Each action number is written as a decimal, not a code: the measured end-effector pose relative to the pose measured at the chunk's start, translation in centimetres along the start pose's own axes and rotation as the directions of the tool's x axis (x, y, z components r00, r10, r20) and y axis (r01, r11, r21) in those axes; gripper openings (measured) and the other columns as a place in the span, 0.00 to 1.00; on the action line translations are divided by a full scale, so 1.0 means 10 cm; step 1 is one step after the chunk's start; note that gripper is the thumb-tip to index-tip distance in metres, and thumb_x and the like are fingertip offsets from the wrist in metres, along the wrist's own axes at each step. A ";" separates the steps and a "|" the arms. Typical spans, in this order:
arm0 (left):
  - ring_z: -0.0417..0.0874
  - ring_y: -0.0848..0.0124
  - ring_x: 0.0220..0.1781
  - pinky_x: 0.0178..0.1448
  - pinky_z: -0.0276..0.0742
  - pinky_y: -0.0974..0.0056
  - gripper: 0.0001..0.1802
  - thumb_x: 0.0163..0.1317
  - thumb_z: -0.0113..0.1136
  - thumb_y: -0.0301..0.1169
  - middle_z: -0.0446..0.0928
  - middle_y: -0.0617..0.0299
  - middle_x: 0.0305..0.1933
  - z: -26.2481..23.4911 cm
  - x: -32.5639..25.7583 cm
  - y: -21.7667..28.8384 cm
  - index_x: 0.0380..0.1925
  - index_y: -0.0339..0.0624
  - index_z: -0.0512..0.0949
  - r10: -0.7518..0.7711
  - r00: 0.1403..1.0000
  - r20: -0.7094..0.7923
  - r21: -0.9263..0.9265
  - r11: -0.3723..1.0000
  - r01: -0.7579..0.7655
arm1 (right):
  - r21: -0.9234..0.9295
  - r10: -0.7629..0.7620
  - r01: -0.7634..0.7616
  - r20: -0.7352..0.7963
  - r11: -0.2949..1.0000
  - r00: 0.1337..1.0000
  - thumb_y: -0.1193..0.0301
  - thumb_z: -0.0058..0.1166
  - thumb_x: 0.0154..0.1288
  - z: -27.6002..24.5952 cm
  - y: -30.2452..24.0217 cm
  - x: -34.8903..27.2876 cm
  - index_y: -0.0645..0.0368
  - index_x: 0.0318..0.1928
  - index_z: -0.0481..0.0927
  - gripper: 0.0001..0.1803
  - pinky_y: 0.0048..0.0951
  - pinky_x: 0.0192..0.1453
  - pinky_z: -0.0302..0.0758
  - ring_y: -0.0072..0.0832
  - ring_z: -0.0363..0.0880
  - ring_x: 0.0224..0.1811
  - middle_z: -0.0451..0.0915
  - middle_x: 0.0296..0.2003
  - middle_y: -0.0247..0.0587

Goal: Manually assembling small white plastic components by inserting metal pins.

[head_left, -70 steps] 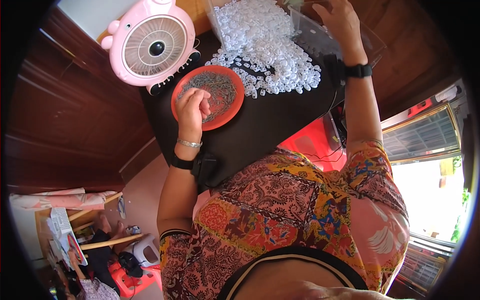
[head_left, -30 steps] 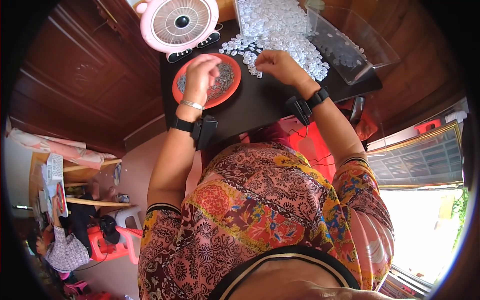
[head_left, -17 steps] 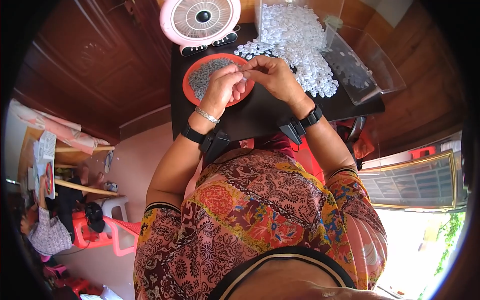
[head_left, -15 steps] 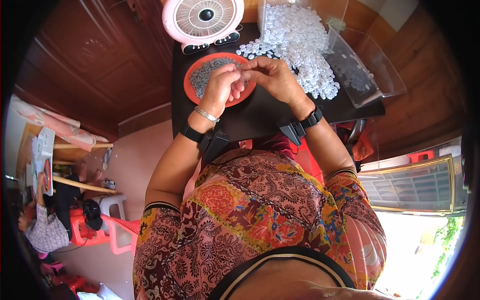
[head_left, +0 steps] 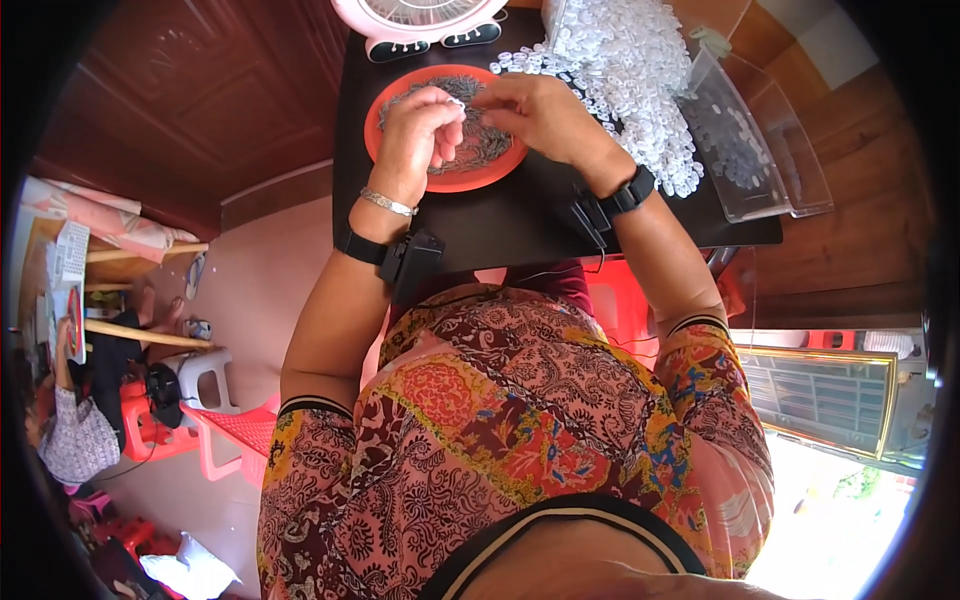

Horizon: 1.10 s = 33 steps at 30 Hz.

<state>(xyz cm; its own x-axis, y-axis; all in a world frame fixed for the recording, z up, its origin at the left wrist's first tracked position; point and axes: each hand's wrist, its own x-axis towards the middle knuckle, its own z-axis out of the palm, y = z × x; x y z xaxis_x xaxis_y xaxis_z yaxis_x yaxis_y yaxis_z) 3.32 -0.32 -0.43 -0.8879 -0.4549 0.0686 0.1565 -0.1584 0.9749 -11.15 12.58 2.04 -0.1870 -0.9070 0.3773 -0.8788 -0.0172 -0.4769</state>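
My left hand (head_left: 412,140) is closed, with a small white plastic piece (head_left: 457,104) pinched between thumb and forefinger. It hovers over the left side of a round orange-red plate (head_left: 477,182). Many thin grey metal-looking pieces (head_left: 484,150) lie spread on that plate, too small to name. My right hand (head_left: 545,115) reaches over the plate's right part, a short gap from the left one. Its thumb and forefinger point left and stand apart, slightly blurred, and no piece shows between them. The hands hide part of the plate.
A heap of small white oval plastic pieces (head_left: 650,110) spills across the dark table (head_left: 480,235) at right. Beside it lies a clear plastic bin (head_left: 745,150). A pink fan (head_left: 420,25) stands behind the plate. Another person (head_left: 80,430) sits far left.
My hands, fingertips together before, have come apart. The white piece now shows in my left hand. The whole view has shifted, so the table and plate sit higher in the picture.
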 end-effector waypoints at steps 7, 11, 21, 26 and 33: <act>0.69 0.80 0.15 0.19 0.58 0.76 0.08 0.58 0.53 0.33 0.72 0.68 0.17 -0.04 0.00 0.02 0.22 0.43 0.74 0.006 0.986 -0.165 -0.109 0.994 -0.024 | -0.330 -0.123 0.183 0.196 0.926 0.973 0.69 0.55 0.56 0.24 0.16 0.14 0.55 0.35 0.80 0.07 0.40 0.39 0.75 0.43 0.78 0.36 0.77 0.32 0.43; 0.70 0.80 0.16 0.19 0.58 0.76 0.09 0.59 0.52 0.33 0.73 0.67 0.18 -0.04 -0.01 0.03 0.22 0.44 0.74 -0.004 0.984 -0.181 -0.116 0.993 -0.018 | -0.289 -0.158 0.187 0.121 0.939 0.980 0.70 0.55 0.56 0.29 0.23 0.11 0.57 0.32 0.79 0.05 0.39 0.38 0.75 0.42 0.77 0.35 0.76 0.30 0.42; 0.69 0.80 0.17 0.20 0.59 0.76 0.09 0.59 0.52 0.33 0.73 0.67 0.19 -0.03 0.00 0.03 0.22 0.43 0.74 0.016 0.984 -0.178 -0.130 0.991 -0.040 | -0.211 -0.124 0.177 0.240 0.961 0.963 0.72 0.57 0.52 0.17 0.07 0.02 0.57 0.33 0.79 0.06 0.37 0.41 0.74 0.40 0.76 0.39 0.75 0.31 0.40; 0.69 0.80 0.17 0.20 0.60 0.76 0.10 0.59 0.52 0.34 0.73 0.67 0.19 0.01 -0.02 0.06 0.23 0.42 0.74 0.012 0.985 -0.174 -0.129 0.991 -0.035 | -0.272 -0.173 0.216 0.173 0.938 0.970 0.73 0.57 0.52 0.29 0.07 0.03 0.58 0.32 0.78 0.06 0.38 0.42 0.74 0.39 0.75 0.40 0.74 0.31 0.41; 0.69 0.80 0.17 0.21 0.60 0.76 0.09 0.59 0.52 0.34 0.73 0.67 0.18 0.00 -0.04 0.07 0.23 0.42 0.74 -0.002 0.980 -0.200 -0.142 0.990 -0.027 | -0.014 -0.102 0.103 0.084 0.995 0.991 0.76 0.56 0.54 0.27 0.07 0.09 0.61 0.32 0.76 0.04 0.30 0.38 0.74 0.32 0.77 0.33 0.75 0.28 0.39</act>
<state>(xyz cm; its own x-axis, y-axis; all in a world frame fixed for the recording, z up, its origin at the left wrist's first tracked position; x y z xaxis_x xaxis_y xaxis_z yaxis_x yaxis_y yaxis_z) 3.81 -0.20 0.25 -0.7835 -0.6210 0.0227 0.2402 -0.2688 0.9328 -10.73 10.62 -0.07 -0.0589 -0.9327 0.3559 -0.8993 -0.1052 -0.4246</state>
